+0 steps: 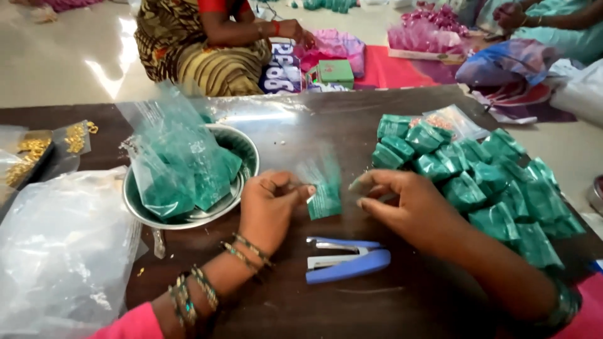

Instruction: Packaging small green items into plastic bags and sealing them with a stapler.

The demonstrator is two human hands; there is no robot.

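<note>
On the dark wooden table (402, 301), right in the middle, there's a small see-through plastic packet (323, 188) with green stuff inside, thin and crinkly. It's a bit blurred. The left hand (270, 207) is pinching its left edge between thumb and fingertips, and the right hand (402, 201) has its fingers curled in at the packet's right edge, touching it, though I can't really tell how firm that grip is.

Just below the hands lies a blue plastic stapler (348, 260) with a shiny metal top, flat on the wood. To the left sits a round steel bowl (246, 150), smooth and reflective, holding bigger floppy clear bags of green powder (182, 163). To the right is a heap of finished green packets (483, 182), small, puffy and squarish, all piled up.

Far left is a big crumpled clear plastic bag (63, 251) and little pouches with gold bits (75, 138). Other people (207, 37) sit on the floor behind the table.
</note>
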